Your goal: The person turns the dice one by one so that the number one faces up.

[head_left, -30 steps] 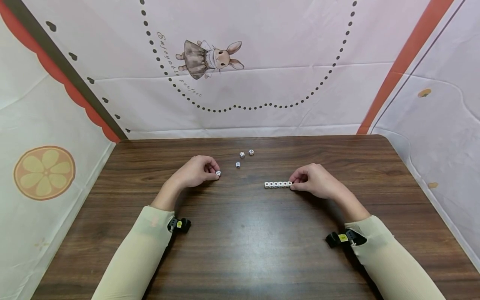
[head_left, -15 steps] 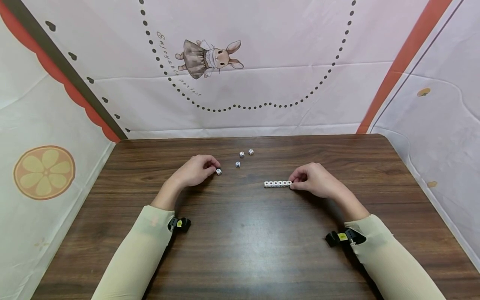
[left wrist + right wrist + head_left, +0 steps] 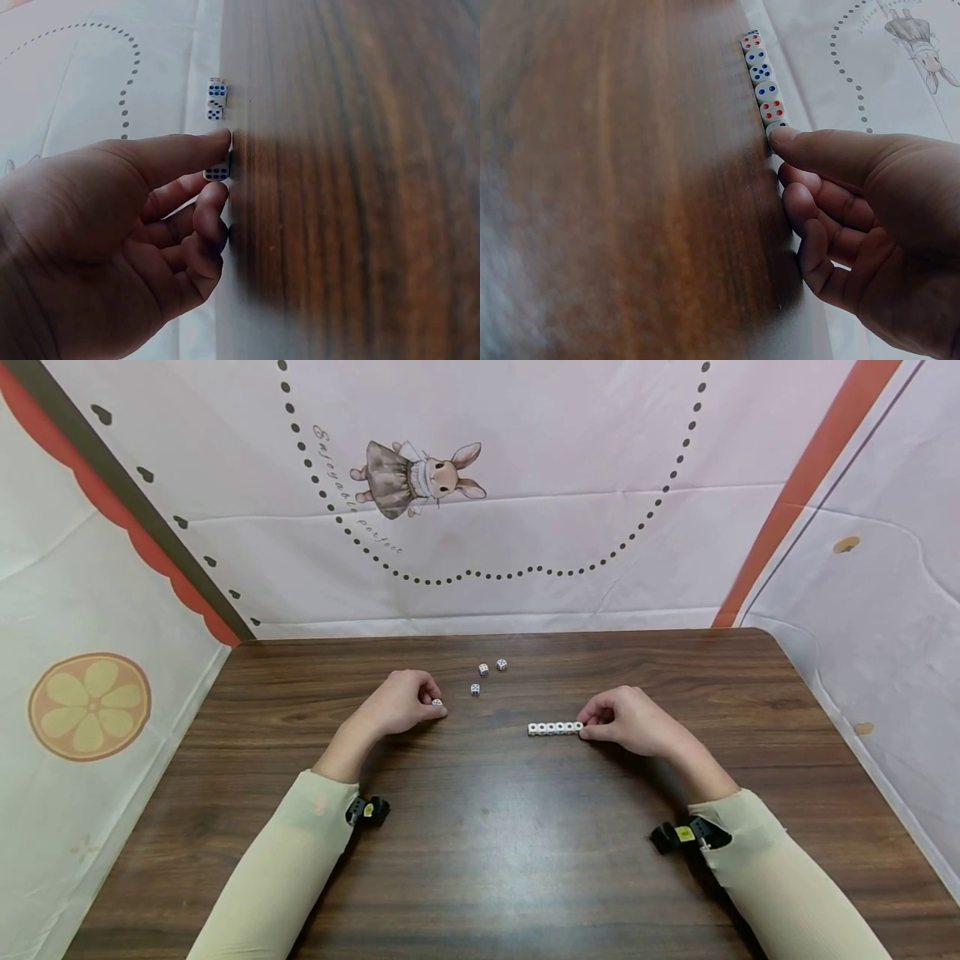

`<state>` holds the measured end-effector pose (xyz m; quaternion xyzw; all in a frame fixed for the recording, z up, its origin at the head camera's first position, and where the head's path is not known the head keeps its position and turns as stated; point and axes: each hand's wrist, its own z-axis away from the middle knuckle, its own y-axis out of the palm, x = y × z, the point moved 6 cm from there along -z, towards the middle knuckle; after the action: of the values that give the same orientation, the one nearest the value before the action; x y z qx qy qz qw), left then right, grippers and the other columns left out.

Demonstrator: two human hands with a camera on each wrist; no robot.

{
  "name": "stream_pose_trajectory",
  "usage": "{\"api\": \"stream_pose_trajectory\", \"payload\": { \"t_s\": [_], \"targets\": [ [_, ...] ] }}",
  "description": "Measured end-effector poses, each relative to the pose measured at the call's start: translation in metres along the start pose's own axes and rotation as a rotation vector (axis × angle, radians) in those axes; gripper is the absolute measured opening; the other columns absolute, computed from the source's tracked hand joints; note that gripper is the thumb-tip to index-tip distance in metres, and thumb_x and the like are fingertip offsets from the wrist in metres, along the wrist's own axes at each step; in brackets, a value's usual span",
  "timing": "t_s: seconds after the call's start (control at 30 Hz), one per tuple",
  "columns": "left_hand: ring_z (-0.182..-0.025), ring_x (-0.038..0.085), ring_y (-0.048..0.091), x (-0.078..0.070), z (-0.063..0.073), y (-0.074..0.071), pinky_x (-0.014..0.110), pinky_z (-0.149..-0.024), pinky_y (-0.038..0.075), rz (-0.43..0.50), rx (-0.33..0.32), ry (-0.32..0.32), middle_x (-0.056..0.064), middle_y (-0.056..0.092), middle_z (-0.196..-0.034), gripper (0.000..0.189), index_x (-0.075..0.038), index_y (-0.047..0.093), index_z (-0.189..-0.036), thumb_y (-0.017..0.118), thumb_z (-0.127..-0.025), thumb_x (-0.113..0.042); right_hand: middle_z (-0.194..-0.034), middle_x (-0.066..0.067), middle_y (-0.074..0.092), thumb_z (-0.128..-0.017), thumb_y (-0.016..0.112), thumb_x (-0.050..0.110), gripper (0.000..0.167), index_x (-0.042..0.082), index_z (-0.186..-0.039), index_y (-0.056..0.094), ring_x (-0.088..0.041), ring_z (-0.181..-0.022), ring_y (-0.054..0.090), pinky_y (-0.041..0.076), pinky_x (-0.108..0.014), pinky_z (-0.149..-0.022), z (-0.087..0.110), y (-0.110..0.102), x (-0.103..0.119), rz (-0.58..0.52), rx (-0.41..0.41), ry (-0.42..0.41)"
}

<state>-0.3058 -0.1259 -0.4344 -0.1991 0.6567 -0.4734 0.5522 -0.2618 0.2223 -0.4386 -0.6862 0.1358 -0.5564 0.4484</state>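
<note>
My left hand (image 3: pixel 403 702) is on the left of the table, its thumb and fingers around a small white die (image 3: pixel 437 702). In the left wrist view a face of that die (image 3: pixel 217 172) with dark blue pips shows between thumb and fingers; the thumb hides part of it. On the right, my right hand (image 3: pixel 633 720) pinches the end die of a straight row of white dice (image 3: pixel 551 728). In the right wrist view the row (image 3: pixel 761 73) shows red and blue pips on its side faces, and the thumb covers most of the end die.
Three loose dice stand apart behind and between the hands: a nearer die (image 3: pixel 476 690), another die (image 3: pixel 483 669) and a third die (image 3: pixel 502 665). The wooden table (image 3: pixel 480 827) meets a patterned cloth (image 3: pixel 570 527) at its back edge.
My left thumb has moved from beside the die to its near side, and the fingers now close around it. The left forearm has shifted slightly right. The right hand and row stay put.
</note>
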Motion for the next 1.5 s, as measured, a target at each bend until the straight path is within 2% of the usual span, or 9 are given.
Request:
{"api": "stream_pose_trajectory", "payload": {
  "t_s": [0.23, 0.63, 0.93, 1.13, 1.5],
  "targets": [
    [-0.079, 0.017, 0.062, 0.001, 0.001, -0.001, 0.036, -0.077, 0.050, 0.018, -0.024, 0.027, 0.000, 0.068, -0.084, 0.013, -0.010, 0.072, -0.096, 0.083, -0.093, -0.016, -0.081, 0.009, 0.072, -0.092, 0.085, 0.015, 0.006, 0.014, -0.097, 0.080, -0.012, -0.075, 0.064, 0.051, -0.032, -0.070, 0.000, 0.000, 0.000, 0.004, 0.005, 0.000],
    [-0.082, 0.018, 0.063, 0.008, 0.004, -0.003, 0.035, -0.074, 0.050, 0.155, -0.032, 0.036, 0.001, 0.070, -0.089, 0.012, -0.012, 0.074, -0.099, 0.084, -0.093, -0.017, -0.082, 0.008, 0.072, -0.093, 0.084, 0.016, 0.005, 0.014, -0.097, 0.080, -0.012, -0.074, 0.064, 0.051, -0.032, -0.068, 0.002, 0.001, -0.001, 0.000, 0.009, 0.002],
    [-0.083, 0.019, 0.063, 0.013, 0.006, -0.001, 0.036, -0.075, 0.049, 0.217, 0.004, 0.023, 0.001, 0.071, -0.090, 0.013, -0.014, 0.076, -0.100, 0.086, -0.093, -0.019, -0.079, 0.010, 0.071, -0.091, 0.086, 0.014, 0.007, 0.014, -0.095, 0.080, -0.011, -0.073, 0.063, 0.049, -0.029, -0.068, 0.001, 0.001, 0.001, 0.002, -0.001, 0.000],
    [-0.085, 0.018, 0.064, 0.013, 0.006, -0.001, 0.037, -0.078, 0.050, 0.217, 0.039, 0.012, 0.001, 0.070, -0.092, 0.014, -0.013, 0.076, -0.102, 0.085, -0.093, -0.020, -0.079, 0.010, 0.072, -0.091, 0.086, 0.014, 0.007, 0.014, -0.096, 0.081, -0.011, -0.073, 0.063, 0.050, -0.030, -0.068, 0.001, 0.000, 0.001, 0.006, -0.001, -0.002],
    [-0.086, 0.018, 0.063, 0.016, 0.005, -0.002, 0.036, -0.080, 0.051, 0.182, 0.055, -0.013, 0.001, 0.070, -0.092, 0.014, -0.012, 0.077, -0.103, 0.085, -0.093, -0.018, -0.080, 0.009, 0.072, -0.092, 0.085, 0.014, 0.007, 0.013, -0.097, 0.081, -0.012, -0.074, 0.064, 0.050, -0.030, -0.069, -0.001, -0.001, 0.002, 0.000, 0.001, -0.003]
  ]
}}
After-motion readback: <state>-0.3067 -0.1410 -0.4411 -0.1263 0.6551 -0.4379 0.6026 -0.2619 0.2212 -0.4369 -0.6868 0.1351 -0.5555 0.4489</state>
